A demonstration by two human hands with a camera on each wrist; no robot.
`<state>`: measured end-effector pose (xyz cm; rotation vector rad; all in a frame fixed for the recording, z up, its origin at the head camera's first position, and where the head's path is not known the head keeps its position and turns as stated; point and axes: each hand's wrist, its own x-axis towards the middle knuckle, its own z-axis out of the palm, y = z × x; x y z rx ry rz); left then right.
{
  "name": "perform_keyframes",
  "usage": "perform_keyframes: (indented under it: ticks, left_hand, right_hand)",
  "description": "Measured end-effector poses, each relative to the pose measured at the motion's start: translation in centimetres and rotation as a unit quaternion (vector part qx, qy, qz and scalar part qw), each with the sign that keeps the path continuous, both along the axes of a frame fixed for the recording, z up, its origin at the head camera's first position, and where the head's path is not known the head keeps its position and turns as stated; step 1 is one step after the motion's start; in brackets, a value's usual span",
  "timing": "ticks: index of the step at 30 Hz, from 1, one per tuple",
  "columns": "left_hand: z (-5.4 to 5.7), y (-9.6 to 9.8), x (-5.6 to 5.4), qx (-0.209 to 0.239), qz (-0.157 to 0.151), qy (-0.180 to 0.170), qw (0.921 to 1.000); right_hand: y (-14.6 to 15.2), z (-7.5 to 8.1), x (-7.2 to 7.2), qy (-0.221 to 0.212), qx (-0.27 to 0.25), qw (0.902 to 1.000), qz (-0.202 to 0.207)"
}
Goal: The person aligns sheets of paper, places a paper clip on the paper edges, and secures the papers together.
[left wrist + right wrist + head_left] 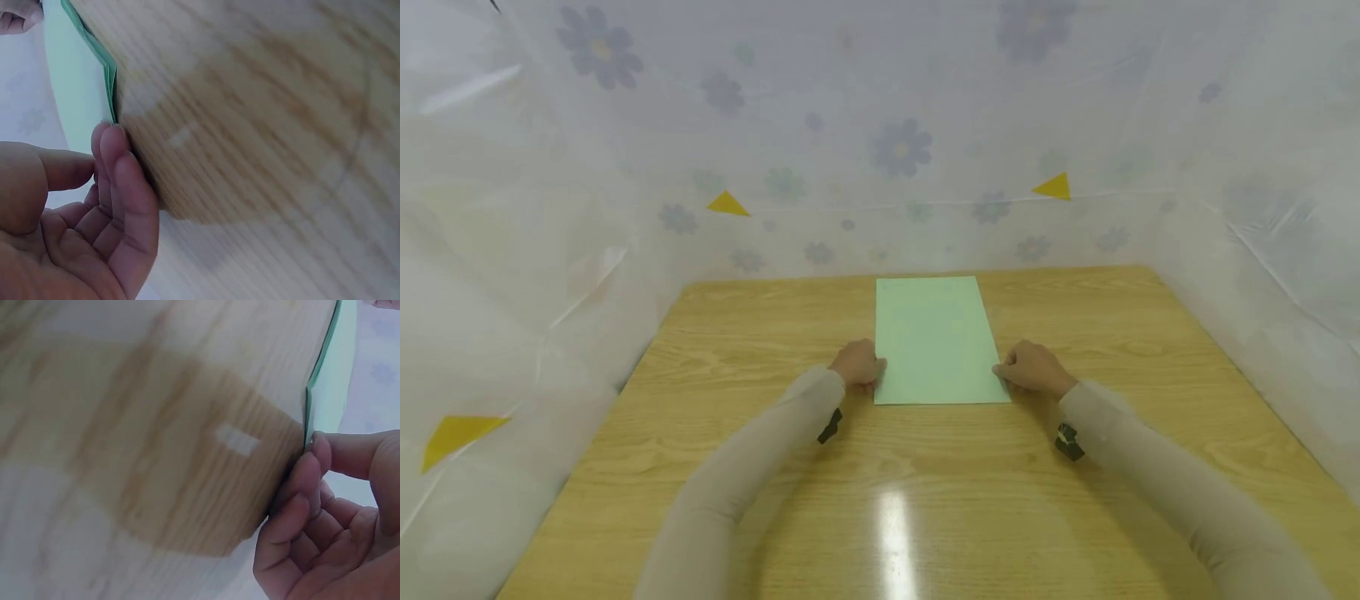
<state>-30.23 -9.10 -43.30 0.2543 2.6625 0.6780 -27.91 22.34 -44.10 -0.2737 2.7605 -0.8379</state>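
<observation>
A light green sheet of paper [934, 337] lies on the wooden table, its long sides running away from me. Layered edges show on the paper [81, 81] in the left wrist view. My left hand [857, 364] pinches its left edge near the front corner, thumb on top and fingertips at the side. At the opposite edge, my right hand [1033, 367] pinches the paper [328, 381] between thumb and index finger, also near the front corner. The other fingers of both hands curl loosely beside the table surface.
The wooden table [775, 500] reaches back to a translucent sheet wall printed with flowers [902, 148]. Similar sheeting [1262, 208] hangs at both sides, with yellow triangles [727, 204] stuck on it. Dark wrist devices [1069, 442] sit under both sleeves.
</observation>
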Motion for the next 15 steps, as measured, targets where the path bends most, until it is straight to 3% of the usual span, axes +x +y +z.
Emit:
perform_keyframes:
  ticks: [5, 7, 9, 10, 12, 15]
  left_hand:
    - [-0.2, 0.3, 0.7, -0.033, -0.042, 0.057, 0.9969]
    - [-0.1, 0.6, 1.1, -0.048, -0.068, 0.104, 0.9911]
    - [0.3, 1.0, 1.5, -0.061, -0.093, 0.167, 0.9797]
    - [0.4, 1.1, 1.7, -0.074, -0.108, 0.210, 0.9690]
    - [1.0, 1.5, 1.9, -0.097, -0.134, 0.304, 0.9380]
    - [1.9, 1.7, 2.0, -0.136, -0.143, 0.443, 0.8745]
  right_hand:
    - [-0.3, 0.1, 0.2, 0.031, 0.026, 0.9992, 0.006]
    - [-0.6, 0.2, 0.3, 0.066, 0.031, 0.9971, 0.020]
    - [-1.0, 0.6, 0.4, 0.108, 0.022, 0.9933, 0.037]
    - [-1.3, 0.8, 0.5, 0.129, 0.014, 0.9905, 0.045]
    - [-1.9, 1.5, 0.5, 0.188, 0.006, 0.9802, 0.062]
    - [-2.6, 2.8, 0.3, 0.260, 0.012, 0.9631, 0.068]
